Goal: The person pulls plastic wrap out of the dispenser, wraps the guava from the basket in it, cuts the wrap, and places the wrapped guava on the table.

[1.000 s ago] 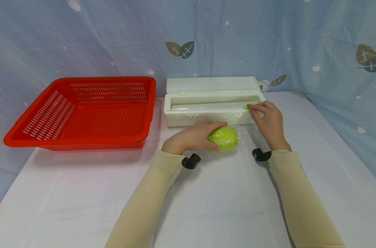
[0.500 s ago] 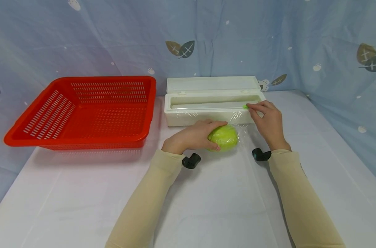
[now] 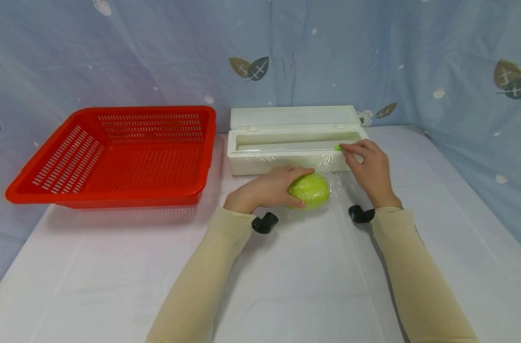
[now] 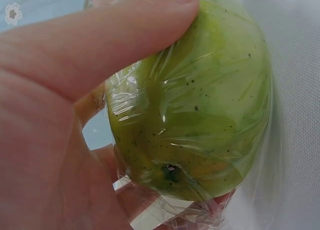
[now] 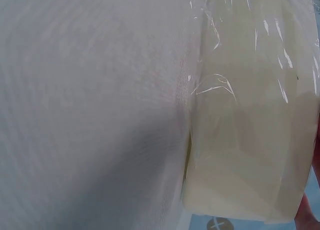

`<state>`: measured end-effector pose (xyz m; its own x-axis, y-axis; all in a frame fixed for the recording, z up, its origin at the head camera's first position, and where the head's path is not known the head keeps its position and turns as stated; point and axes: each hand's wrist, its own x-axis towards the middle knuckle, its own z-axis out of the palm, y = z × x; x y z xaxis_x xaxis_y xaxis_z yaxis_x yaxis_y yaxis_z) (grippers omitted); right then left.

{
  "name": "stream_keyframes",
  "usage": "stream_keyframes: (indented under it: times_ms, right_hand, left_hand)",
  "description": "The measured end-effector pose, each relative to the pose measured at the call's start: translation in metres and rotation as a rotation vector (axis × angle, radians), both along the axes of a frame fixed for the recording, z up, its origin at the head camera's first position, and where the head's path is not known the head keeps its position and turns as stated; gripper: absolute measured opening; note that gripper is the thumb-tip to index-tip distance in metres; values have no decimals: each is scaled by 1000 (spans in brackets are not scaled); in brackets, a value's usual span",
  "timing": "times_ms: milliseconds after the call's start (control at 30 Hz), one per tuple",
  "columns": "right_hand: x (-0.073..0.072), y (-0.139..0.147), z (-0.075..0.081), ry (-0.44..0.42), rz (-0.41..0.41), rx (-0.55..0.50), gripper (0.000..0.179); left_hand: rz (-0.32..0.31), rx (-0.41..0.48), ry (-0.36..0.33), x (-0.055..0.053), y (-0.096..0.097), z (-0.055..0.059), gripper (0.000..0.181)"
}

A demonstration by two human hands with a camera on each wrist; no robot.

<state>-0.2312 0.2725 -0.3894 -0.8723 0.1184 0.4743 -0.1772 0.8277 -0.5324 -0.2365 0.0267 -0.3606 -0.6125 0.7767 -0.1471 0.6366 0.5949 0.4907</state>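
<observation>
My left hand (image 3: 269, 188) grips a yellow-green fruit (image 3: 313, 191) with dark specks, wrapped in shiny cling film. In the left wrist view the thumb lies along the fruit (image 4: 200, 105), and bunched film shows under it. Behind stands a white cling film dispenser (image 3: 251, 165), its lid (image 3: 294, 116) raised. Film (image 3: 336, 182) runs from the dispenser's front edge down to the fruit. My right hand (image 3: 373, 169) pinches a small green slide cutter (image 3: 338, 147) near the right end of that edge. In the right wrist view, film covers much of the dispenser's front (image 5: 245, 135).
A red plastic basket (image 3: 196, 190) with slotted walls stands to the left of the dispenser. All of it rests on a white-covered table (image 3: 303, 276). Close behind the dispenser hangs a blue patterned curtain (image 3: 178, 57).
The right hand and the green slide cutter have shifted slightly left along the dispenser's edge. My left hand and the fruit stay in place.
</observation>
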Motion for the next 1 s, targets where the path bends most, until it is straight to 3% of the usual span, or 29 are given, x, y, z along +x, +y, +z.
stream_keyframes:
  times_ms: [1000]
  right_hand:
    - [-1,-5,-1,29,71,17,23]
  left_hand:
    - [6,17,-20,1,0,0,79]
